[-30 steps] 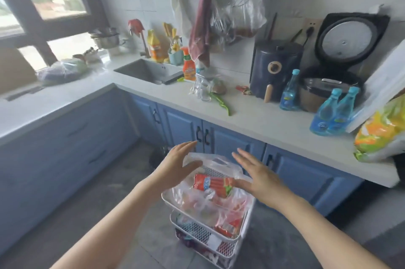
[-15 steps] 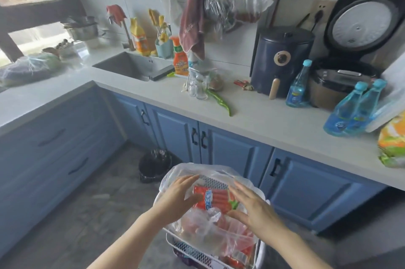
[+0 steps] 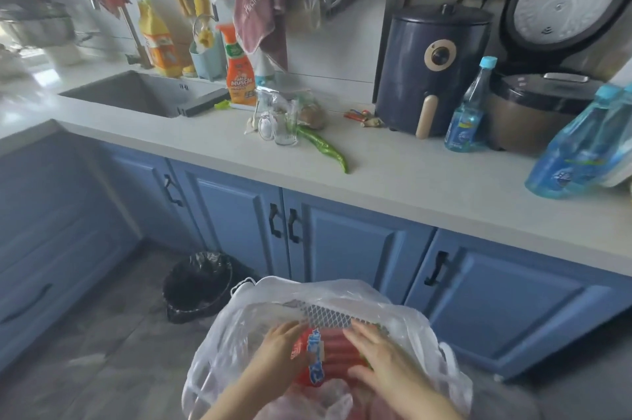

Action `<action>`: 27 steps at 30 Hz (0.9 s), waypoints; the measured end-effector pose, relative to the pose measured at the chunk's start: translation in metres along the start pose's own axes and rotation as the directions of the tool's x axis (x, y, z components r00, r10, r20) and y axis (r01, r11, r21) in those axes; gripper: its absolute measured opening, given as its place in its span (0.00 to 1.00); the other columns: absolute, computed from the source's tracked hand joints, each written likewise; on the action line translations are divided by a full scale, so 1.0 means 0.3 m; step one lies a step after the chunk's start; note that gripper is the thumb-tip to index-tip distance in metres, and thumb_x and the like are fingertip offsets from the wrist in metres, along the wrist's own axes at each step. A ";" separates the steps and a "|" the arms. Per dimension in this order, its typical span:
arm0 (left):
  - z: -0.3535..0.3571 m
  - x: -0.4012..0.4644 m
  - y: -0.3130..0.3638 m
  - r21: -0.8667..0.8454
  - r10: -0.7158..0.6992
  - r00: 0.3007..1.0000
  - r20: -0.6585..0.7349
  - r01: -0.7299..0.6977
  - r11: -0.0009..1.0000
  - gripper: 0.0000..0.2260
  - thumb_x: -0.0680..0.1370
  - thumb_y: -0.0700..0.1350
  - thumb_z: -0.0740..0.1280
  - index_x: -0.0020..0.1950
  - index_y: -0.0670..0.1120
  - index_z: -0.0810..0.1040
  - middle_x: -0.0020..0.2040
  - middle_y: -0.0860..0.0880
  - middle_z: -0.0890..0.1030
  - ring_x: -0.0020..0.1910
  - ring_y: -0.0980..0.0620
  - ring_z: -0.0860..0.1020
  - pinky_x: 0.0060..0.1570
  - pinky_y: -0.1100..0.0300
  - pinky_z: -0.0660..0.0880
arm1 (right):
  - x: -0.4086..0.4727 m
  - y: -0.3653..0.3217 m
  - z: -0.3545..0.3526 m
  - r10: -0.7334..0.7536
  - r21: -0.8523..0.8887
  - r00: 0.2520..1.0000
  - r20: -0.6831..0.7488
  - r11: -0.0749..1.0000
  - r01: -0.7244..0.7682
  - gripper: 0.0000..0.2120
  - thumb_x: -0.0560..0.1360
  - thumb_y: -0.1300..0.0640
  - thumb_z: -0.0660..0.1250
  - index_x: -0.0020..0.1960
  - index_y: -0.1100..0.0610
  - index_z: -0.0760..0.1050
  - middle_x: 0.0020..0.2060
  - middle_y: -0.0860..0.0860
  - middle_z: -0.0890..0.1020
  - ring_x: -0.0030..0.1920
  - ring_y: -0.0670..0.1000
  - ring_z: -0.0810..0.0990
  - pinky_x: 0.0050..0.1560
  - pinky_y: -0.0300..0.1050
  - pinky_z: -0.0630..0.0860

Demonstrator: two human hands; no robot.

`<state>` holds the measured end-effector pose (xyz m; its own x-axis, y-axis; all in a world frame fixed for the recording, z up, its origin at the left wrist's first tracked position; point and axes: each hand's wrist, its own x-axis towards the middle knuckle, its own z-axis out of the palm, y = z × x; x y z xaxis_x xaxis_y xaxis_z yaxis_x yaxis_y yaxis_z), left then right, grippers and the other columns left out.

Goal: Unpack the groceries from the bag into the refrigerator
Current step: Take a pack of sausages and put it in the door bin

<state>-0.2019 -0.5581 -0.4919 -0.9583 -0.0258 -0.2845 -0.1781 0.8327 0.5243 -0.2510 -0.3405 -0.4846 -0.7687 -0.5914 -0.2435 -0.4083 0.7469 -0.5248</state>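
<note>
A translucent white plastic bag point(image 3: 236, 334) sits open in a white mesh rack point(image 3: 328, 311) at the bottom centre of the view. Inside it lies a red pack of sausages point(image 3: 330, 351) with a blue and white label. My left hand point(image 3: 273, 351) grips the pack's left end with curled fingers. At the other end, my right hand point(image 3: 383, 361) holds the pack with fingers over the top and the thumb at its near side. More packed goods show dimly under the plastic below my hands. No refrigerator is in view.
A bin with a black liner point(image 3: 198, 282) stands on the floor left of the bag. Blue cabinets point(image 3: 355, 248) run behind it under a pale counter point(image 3: 427, 187) with a green pepper point(image 3: 325, 149), an air fryer point(image 3: 431, 67), blue bottles point(image 3: 567, 159) and a sink point(image 3: 136, 94).
Both hands came down from the bag's rim and closed round the ends of the sausage pack. The view has dropped and moved closer to the bag.
</note>
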 end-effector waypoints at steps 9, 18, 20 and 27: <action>0.134 0.124 -0.115 0.141 0.063 0.996 0.065 -0.072 0.987 0.43 0.67 0.62 0.71 0.76 0.54 0.56 0.76 0.57 0.57 0.75 0.54 0.54 0.73 0.59 0.52 | 0.075 0.101 0.090 0.028 -0.153 0.996 0.087 0.988 -0.015 0.47 0.71 0.45 0.71 0.78 0.48 0.43 0.77 0.45 0.41 0.76 0.47 0.38 0.74 0.48 0.44; 0.141 0.115 -0.054 0.306 0.069 0.997 0.022 -0.073 0.949 0.44 0.68 0.60 0.69 0.77 0.50 0.51 0.75 0.52 0.58 0.74 0.49 0.56 0.74 0.52 0.51 | 0.102 0.114 0.135 0.075 -0.137 0.997 0.003 0.988 -0.074 0.56 0.66 0.42 0.74 0.78 0.53 0.41 0.78 0.48 0.46 0.77 0.49 0.44 0.75 0.47 0.48; 0.137 0.111 -0.050 0.323 0.067 0.998 0.001 -0.064 0.944 0.44 0.68 0.60 0.69 0.77 0.50 0.52 0.75 0.51 0.60 0.73 0.49 0.57 0.73 0.52 0.52 | 0.105 0.112 0.137 0.067 -0.117 0.997 -0.036 0.991 -0.071 0.56 0.64 0.43 0.76 0.78 0.53 0.44 0.76 0.48 0.53 0.75 0.50 0.52 0.74 0.47 0.57; 0.112 0.080 -0.035 0.328 0.089 0.991 -0.095 -0.054 0.943 0.49 0.58 0.76 0.56 0.74 0.51 0.62 0.68 0.53 0.69 0.70 0.49 0.63 0.71 0.49 0.51 | 0.088 0.077 0.117 0.014 -0.081 0.992 -0.127 0.996 -0.024 0.49 0.61 0.43 0.78 0.75 0.50 0.57 0.61 0.46 0.65 0.63 0.48 0.66 0.61 0.46 0.70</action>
<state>-0.2155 -0.5488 -0.5313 -0.9872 -0.0035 -0.1593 -0.0431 0.9683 0.2462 -0.2634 -0.3496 -0.5318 -0.8306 -0.5377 -0.1452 -0.4280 0.7830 -0.4514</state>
